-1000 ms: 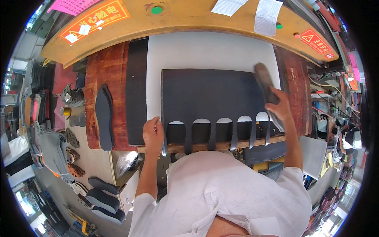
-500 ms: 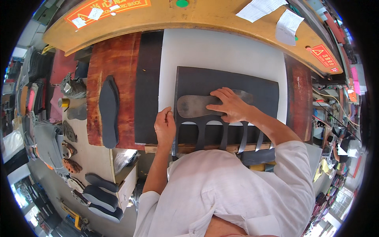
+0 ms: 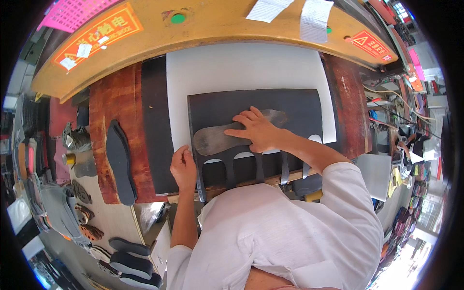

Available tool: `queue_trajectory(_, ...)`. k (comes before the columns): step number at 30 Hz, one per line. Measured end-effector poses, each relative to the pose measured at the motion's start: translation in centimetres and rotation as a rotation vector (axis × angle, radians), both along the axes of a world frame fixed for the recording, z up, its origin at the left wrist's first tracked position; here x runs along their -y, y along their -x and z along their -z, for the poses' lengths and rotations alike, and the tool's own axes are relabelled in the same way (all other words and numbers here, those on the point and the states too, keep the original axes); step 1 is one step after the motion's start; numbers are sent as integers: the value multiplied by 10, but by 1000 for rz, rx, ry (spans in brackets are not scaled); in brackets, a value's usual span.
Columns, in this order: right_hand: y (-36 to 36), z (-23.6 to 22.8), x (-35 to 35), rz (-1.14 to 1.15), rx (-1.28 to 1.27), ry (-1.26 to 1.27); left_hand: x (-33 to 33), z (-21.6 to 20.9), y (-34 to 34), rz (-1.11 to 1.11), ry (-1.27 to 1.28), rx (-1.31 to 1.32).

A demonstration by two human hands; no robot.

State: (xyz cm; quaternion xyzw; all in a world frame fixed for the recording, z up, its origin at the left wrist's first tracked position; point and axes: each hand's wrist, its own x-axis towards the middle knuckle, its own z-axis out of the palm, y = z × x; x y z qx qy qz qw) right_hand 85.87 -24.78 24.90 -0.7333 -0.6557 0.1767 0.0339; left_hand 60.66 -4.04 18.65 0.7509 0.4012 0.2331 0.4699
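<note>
The right hand (image 3: 256,130), moved in from the far edge, now presses a sole-shaped cutter (image 3: 220,137) flat onto the dark sheet (image 3: 299,108), while the left hand (image 3: 183,166) pins the sheet's near edge, ready for another cut.

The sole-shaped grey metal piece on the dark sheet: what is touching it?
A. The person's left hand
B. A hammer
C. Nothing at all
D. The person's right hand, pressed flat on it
D: the right hand lies flat on the sole-shaped grey metal piece, while the left hand rests at the edge of the dark sheet.

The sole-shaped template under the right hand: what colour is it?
Dull grey, on the sole-shaped metal template under the right hand; head view.
</note>
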Motion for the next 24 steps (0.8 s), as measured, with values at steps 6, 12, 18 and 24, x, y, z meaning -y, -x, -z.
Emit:
queue_trajectory(6,4,1,2,-29,59,-1,-1,4,-1,-10,-13,-57)
queue_trajectory(12,11,4,6,-21,59,-28,-1,-2,-2,0,-5,-94)
queue_trajectory(18,-7,0,21,47,-102,-139,16,-27,-19,310,-320,-96)
queue_trajectory(24,-73,-23,93,864,-310,-13,14,-37,-23,590,-412,-304)
